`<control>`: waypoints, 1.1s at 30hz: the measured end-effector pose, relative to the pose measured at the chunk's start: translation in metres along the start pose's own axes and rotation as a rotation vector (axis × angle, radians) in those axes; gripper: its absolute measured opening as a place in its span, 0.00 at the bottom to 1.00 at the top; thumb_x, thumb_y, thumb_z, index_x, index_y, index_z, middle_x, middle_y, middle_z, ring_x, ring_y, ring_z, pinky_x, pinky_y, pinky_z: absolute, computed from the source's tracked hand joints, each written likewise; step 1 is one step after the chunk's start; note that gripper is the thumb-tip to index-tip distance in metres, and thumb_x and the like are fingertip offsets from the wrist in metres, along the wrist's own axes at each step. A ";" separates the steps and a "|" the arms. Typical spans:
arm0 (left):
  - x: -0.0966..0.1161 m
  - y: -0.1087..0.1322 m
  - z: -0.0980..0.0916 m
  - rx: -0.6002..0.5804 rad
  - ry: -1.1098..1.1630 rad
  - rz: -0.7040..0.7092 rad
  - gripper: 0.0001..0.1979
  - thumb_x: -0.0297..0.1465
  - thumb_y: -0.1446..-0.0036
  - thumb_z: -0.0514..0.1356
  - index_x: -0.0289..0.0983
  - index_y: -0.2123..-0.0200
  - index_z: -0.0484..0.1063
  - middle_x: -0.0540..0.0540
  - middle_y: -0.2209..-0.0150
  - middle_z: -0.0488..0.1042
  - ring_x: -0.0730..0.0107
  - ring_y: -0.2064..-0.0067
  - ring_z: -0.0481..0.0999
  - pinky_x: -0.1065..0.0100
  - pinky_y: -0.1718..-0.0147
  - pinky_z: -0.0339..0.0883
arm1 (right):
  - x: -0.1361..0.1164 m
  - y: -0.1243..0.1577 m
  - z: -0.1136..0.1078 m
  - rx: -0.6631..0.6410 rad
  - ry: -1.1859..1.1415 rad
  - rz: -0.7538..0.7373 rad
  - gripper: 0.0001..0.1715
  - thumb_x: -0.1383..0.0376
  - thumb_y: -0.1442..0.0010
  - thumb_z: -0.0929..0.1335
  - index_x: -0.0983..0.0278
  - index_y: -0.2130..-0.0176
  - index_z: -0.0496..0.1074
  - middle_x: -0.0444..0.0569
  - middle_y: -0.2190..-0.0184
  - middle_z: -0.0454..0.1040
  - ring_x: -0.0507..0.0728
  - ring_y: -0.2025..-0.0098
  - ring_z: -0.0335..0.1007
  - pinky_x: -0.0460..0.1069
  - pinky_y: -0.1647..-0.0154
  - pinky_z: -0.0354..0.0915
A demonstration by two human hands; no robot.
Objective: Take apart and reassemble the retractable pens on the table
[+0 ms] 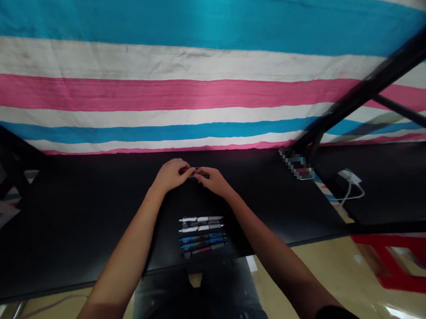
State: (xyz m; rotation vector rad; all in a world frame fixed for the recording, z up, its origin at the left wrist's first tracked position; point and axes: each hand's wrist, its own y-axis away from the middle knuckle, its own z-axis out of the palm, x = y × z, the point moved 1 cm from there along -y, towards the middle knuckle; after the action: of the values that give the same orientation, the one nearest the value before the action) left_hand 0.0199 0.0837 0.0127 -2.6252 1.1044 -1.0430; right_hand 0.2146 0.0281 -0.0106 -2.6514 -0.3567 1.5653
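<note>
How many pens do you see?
6. Five lie in a row on the black table: two white pens, two blue pens, one dark pen. The sixth pen sits pinched between left hand and right hand. Blur may hide more.

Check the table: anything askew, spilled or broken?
Nothing stands out. The row of pens lies parallel and tidy on the black table; left hand and right hand pinch the held pen between them. No spill or damage visible.

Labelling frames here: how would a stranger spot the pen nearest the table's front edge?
On the black table, between the person's forearms, lies a row of pens. The red-marked pen is the one closest to the person; its neighbours show blue or white instead.
</note>
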 end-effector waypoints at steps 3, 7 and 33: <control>0.010 0.000 0.008 -0.097 -0.052 0.056 0.15 0.42 0.35 0.60 0.38 0.64 0.79 0.45 0.67 0.77 0.63 0.63 0.75 0.65 0.65 0.63 | 0.007 0.003 0.003 0.059 -0.168 0.073 0.16 0.54 0.38 0.69 0.64 0.63 0.77 0.44 0.74 0.74 0.52 0.76 0.66 0.48 0.70 0.63; 0.013 -0.001 0.012 -0.158 -0.098 0.080 0.13 0.41 0.36 0.61 0.38 0.59 0.79 0.44 0.63 0.76 0.63 0.61 0.75 0.65 0.63 0.64 | 0.012 0.009 0.000 0.138 -0.334 0.118 0.18 0.50 0.40 0.71 0.63 0.65 0.76 0.42 0.78 0.71 0.51 0.78 0.64 0.48 0.73 0.62; -0.001 0.035 0.019 -0.059 0.066 -0.096 0.14 0.38 0.33 0.57 0.39 0.55 0.80 0.44 0.57 0.83 0.60 0.57 0.81 0.63 0.56 0.71 | 0.015 0.006 -0.011 -0.025 -0.421 0.117 0.21 0.55 0.48 0.75 0.62 0.59 0.70 0.43 0.68 0.73 0.51 0.73 0.65 0.46 0.73 0.60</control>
State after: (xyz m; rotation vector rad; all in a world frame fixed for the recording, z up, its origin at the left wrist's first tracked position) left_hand 0.0113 0.0559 -0.0140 -2.7333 1.0467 -1.1400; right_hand 0.2322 0.0268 -0.0194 -2.3800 -0.2369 2.1689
